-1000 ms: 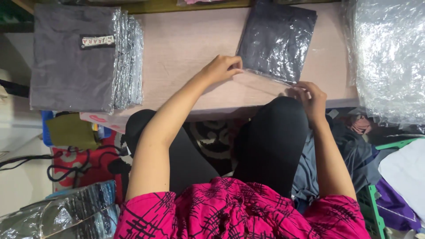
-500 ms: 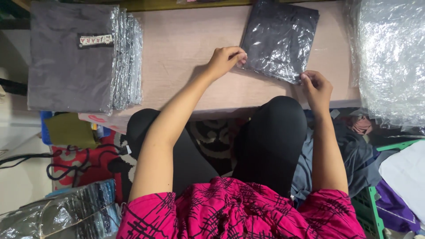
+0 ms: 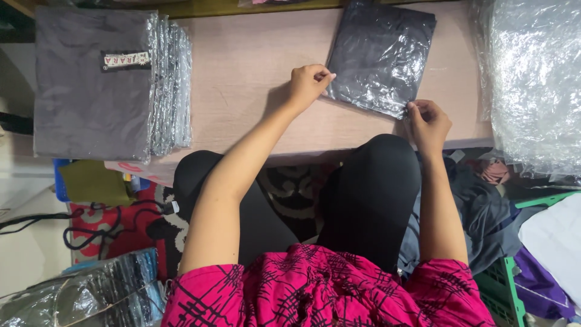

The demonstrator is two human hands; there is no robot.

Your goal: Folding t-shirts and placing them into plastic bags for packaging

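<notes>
Left hand (image 3: 307, 85) and right hand (image 3: 428, 123) pinch the bag's (image 3: 380, 56) near corners, apparently flat on the table (image 3: 248, 72).

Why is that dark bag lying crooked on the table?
The dark bagged cloth lies turned at a slant to the table edge, while the grey stack lies straight. The left hand and right hand pinch its near corners.

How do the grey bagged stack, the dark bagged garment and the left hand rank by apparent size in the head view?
1. Grey bagged stack
2. Dark bagged garment
3. Left hand
</notes>
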